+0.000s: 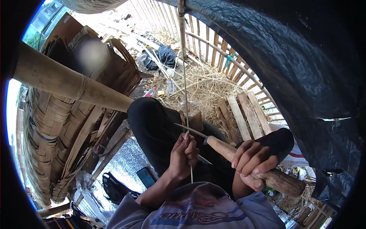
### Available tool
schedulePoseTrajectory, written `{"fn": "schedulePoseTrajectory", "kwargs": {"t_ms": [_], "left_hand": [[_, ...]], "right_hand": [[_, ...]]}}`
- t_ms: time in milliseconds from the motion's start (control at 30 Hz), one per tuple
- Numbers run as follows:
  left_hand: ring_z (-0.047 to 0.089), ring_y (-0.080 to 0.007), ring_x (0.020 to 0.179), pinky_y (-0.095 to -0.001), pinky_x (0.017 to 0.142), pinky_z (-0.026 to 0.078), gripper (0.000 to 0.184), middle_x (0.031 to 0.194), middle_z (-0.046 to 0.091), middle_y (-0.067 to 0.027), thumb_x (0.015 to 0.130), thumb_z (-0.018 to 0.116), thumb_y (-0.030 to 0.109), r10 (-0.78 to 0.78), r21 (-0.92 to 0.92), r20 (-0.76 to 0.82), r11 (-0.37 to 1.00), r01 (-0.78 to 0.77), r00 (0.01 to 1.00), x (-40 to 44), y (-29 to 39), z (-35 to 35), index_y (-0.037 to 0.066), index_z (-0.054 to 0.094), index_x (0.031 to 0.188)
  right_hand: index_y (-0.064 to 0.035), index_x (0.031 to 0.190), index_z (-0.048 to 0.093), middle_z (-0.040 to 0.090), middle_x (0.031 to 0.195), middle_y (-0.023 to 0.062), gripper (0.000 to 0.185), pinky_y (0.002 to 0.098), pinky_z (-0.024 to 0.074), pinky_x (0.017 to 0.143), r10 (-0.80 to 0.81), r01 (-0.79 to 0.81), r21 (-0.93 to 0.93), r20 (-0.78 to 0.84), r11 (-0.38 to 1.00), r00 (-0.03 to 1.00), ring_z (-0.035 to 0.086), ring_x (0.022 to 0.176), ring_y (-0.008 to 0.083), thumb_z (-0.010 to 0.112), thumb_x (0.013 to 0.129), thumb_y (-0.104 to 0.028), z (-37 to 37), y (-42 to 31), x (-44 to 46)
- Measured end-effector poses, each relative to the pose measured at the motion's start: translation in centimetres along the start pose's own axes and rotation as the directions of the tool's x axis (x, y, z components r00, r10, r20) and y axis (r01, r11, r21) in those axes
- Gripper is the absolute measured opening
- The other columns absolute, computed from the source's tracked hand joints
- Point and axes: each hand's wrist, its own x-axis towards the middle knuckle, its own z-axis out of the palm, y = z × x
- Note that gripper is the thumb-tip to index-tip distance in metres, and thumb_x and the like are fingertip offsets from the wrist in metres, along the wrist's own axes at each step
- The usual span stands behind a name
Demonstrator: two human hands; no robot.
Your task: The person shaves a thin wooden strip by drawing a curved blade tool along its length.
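Note:
My left hand (184, 154) is closed around a thin bamboo strip (185, 84), which runs up and away from me and continues below the fist toward my shirt. In my right hand (254, 162) is a knife (225, 149) with a long, thick wooden handle, gripped near its middle. Its narrow blade points up and left and crosses the strip just above my left thumb; whether the edge touches the strip I cannot tell. Both hands are in front of my lap, between my dark-trousered knees.
A thick bamboo pole (80, 86) slants in from the left beside a woven bamboo wall (49, 145). Loose shavings (206, 82) and wooden planks (248, 114) lie ahead. Dark plastic sheeting (305, 68) hangs at right. A phone (146, 177) and a black bag (116, 187) lie at lower left.

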Motion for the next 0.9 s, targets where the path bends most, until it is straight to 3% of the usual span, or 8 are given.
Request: {"fn": "schedulePoseTrajectory", "kwargs": {"t_ms": [300, 467, 567, 667, 767, 900], "left_hand": [[0.025, -0.0038, 0.05, -0.017, 0.039, 0.02, 0.02, 0.063, 0.034, 0.0057, 0.103, 0.036, 0.027, -0.058, 0.012, 0.045, 0.998, 0.058, 0.997, -0.5, 0.4, 0.1, 0.013, 0.049, 0.1], [0.028, -0.0043, 0.05, -0.0171, 0.039, 0.022, 0.023, 0.064, 0.039, 0.0032, 0.103, 0.035, 0.03, -0.019, 0.205, -0.069, 0.978, 0.033, 0.997, -0.6, 0.6, 1.2, 0.013, 0.049, 0.104], [0.029, -0.0045, 0.05, -0.0177, 0.039, 0.023, 0.021, 0.063, 0.038, 0.0035, 0.103, 0.036, 0.03, 0.017, 0.288, -0.027, 0.958, -0.008, 0.999, -0.5, 0.5, 0.3, 0.013, 0.049, 0.106], [0.027, -0.0039, 0.05, -0.0168, 0.037, 0.02, 0.02, 0.061, 0.035, 0.0043, 0.103, 0.037, 0.029, 0.027, 0.224, -0.098, 0.975, -0.005, 0.995, -0.3, 0.1, 0.8, 0.012, 0.049, 0.104], [0.026, -0.0039, 0.049, -0.0168, 0.037, 0.02, 0.021, 0.061, 0.032, 0.0045, 0.103, 0.036, 0.028, -0.034, 0.104, -0.032, 0.994, 0.037, 0.999, -0.3, 0.1, 0.3, 0.012, 0.049, 0.104], [0.025, -0.0038, 0.049, -0.0169, 0.037, 0.02, 0.02, 0.061, 0.031, 0.0043, 0.104, 0.036, 0.028, -0.044, 0.096, -0.082, 0.994, 0.052, 0.996, -0.2, 0.2, 0.4, 0.013, 0.049, 0.103]], "right_hand": [[-0.0075, 0.092, 0.046, 0.057, 0.058, 0.0047, 0.026, 0.0338, 0.0551, 0.052, -0.033, 0.033, 0.008, 0.046, 0.999, 0.998, 0.055, 0.046, 0.0142, 0.066, 0.086, -0.023, 0.1, -0.2, 0.3], [-0.0079, 0.093, 0.046, 0.056, 0.058, 0.0037, 0.027, 0.032, 0.0547, 0.051, -0.038, 0.039, -0.027, 0.035, 0.999, 0.999, 0.056, 0.046, 0.0133, 0.065, 0.087, -0.026, -0.1, -0.5, 0.2], [-0.0087, 0.093, 0.046, 0.056, 0.057, 0.003, 0.028, 0.0314, 0.0544, 0.051, -0.024, 0.024, -0.057, 0.006, 0.998, 1.0, 0.055, 0.046, 0.0131, 0.065, 0.088, -0.028, -0.2, -0.8, 0.1], [-0.0094, 0.094, 0.047, 0.055, 0.056, 0.0025, 0.028, 0.031, 0.0541, 0.05, -0.015, 0.014, -0.056, -0.01, 0.998, 1.0, 0.055, 0.045, 0.0131, 0.066, 0.088, -0.029, -0.2, -0.8, 0.2], [-0.0086, 0.092, 0.047, 0.055, 0.055, 0.0029, 0.028, 0.0312, 0.0542, 0.051, -0.008, 0.008, -0.032, 0.002, 0.999, 1.0, 0.055, 0.045, 0.0131, 0.067, 0.087, -0.028, -0.2, -0.4, 0.1], [-0.007, 0.091, 0.047, 0.055, 0.056, 0.0037, 0.028, 0.0319, 0.0543, 0.051, -0.043, 0.042, 0.026, 0.016, 0.999, 0.999, 0.054, 0.045, 0.0134, 0.068, 0.085, -0.024, 0.2, 0.2, -0.1]]}}
